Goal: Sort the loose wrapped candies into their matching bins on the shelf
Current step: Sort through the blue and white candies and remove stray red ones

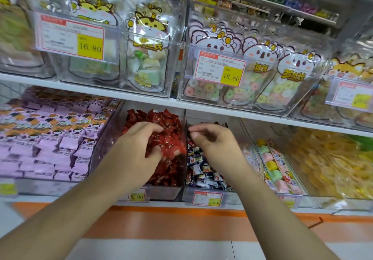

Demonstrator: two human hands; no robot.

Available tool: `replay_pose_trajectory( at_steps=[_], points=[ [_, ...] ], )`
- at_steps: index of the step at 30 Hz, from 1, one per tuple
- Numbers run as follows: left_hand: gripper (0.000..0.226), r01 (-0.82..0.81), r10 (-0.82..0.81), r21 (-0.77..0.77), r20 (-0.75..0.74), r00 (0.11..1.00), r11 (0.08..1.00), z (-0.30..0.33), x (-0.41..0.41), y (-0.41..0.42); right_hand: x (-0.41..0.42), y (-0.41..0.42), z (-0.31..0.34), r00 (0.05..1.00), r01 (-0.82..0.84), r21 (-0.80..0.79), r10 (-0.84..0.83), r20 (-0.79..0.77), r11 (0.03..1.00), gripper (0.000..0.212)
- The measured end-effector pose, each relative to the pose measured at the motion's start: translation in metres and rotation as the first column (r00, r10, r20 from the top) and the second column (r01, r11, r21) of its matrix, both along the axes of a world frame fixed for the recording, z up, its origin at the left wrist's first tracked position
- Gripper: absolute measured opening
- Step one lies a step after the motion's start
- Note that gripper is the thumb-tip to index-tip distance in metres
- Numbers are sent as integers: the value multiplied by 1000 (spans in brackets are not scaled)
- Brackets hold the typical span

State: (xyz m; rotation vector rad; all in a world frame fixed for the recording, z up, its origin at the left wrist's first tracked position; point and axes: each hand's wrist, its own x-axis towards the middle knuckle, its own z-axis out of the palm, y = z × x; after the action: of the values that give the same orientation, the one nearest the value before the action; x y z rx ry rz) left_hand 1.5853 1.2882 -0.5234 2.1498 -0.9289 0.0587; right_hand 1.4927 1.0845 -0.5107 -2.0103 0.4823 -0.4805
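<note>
Two bare forearms reach up from the bottom edge toward the lower shelf [201,106]. On the left, the left hand [139,148] is sunk in the bin of red candies [167,130], its fingers curled down into the heap; it seems to be gripping a few wrappers, though exactly which ones is hidden under the fingers. Over the next bin, the right hand [212,140] hovers above the blue-and-white candies [203,170], fingertips drawn together toward the thumb as in a pinch. Whether anything small sits between them cannot be told; the area is blurred.

Some reddish wrappers appear to lie among the blue-and-white ones near the clear divider [184,148] between the two bins, so the step in hand is probably picking out strays and carrying them across.

To do it well, take one or two wrappers at a time by the twisted ends rather than scooping, which would drag matching pieces along. Lift clear of the divider before crossing, and drop low into the heap so nothing bounces out over the front lip by the price tags [207,199]. The left hand could spread the red pile flat to expose any wrong-coloured piece buried in it.
</note>
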Motion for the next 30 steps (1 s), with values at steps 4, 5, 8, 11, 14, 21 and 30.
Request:
replay_pose_trajectory(
  at_steps=[4,5,8,11,14,21,30],
  points=[
    [47,176,-178,88,17,984,980,-6,-3,-4,-16,-36,-10,978,170,-235,-194,-82,957,21],
    [50,218,-222,130,15,975,967,-8,-4,-6,-19,-41,-12,969,172,-283,-214,-124,944,22],
    [57,304,-309,226,-16,951,926,-17,-10,-14,-21,-51,-26,937,91,-398,-214,-276,913,28],
    [59,347,-352,249,-26,936,904,-26,-14,-22,-16,-57,-39,923,-16,-476,-170,-344,879,32],
    [57,336,-342,242,-15,939,910,-29,-12,-23,-11,-61,-41,907,-78,-559,-174,-384,826,33],
    [55,337,-340,216,-23,940,916,-28,-11,-25,-14,-61,-41,909,-44,-581,-209,-360,812,29],
    [48,299,-298,154,-31,954,942,-23,-13,-22,-22,-48,-15,963,252,-183,-264,-47,950,15]
  ],
)
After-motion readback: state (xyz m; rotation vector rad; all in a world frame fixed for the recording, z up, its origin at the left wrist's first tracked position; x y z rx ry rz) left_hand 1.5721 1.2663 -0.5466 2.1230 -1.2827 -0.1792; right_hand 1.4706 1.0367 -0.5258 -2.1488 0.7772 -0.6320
